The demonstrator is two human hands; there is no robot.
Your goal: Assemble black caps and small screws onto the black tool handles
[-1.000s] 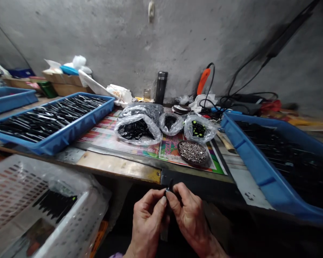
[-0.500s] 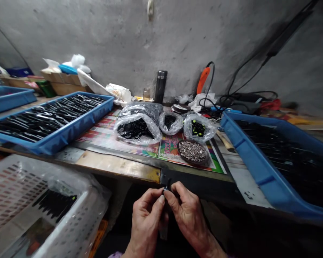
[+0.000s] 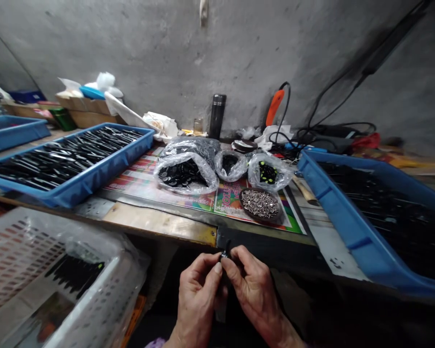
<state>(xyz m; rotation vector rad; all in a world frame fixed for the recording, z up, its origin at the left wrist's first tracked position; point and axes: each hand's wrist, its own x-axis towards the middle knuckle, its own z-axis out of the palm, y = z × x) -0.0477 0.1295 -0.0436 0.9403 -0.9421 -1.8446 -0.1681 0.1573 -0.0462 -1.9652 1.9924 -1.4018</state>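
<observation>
Small black piece (image 3: 227, 246) pinched at the fingertips of both hands, just in front of the near edge of the bench (image 3: 159, 222), upper end poking above the grip, the rest hidden behind the fingers; too small and dark to tell its exact shape. Left hand (image 3: 199, 295) closed, thumb and forefinger gripping the piece from one side. Right hand (image 3: 255, 295) likewise closed on it from the other, fingertips of both nearly touching.

Beyond the hands and slightly to their right, a dark dish (image 3: 265, 220) heaped with small shiny metal pins (image 3: 259, 202). Farther out, side by side, three open clear plastic bags: left bag (image 3: 212, 182) with black discs (image 3: 181, 175), middle bag (image 3: 241, 169) with small dark pieces, right bag (image 3: 284, 178) with black and yellow-green bits (image 3: 267, 173). Under these, a brightly printed sheet (image 3: 199, 202).

Out to the left of the hands, a blue tray (image 3: 105, 182) full of slender black parts (image 3: 58, 159); lower and nearer, a white basket (image 3: 94, 302) lined with clear plastic, holding a row of black strips (image 3: 74, 274). Right of the hands, a second blue tray (image 3: 342, 224) with dark contents in shadow. Farthest from the hands, near the wall, an upright dark flask (image 3: 217, 117) and an orange handle (image 3: 274, 108) with a black cord.
</observation>
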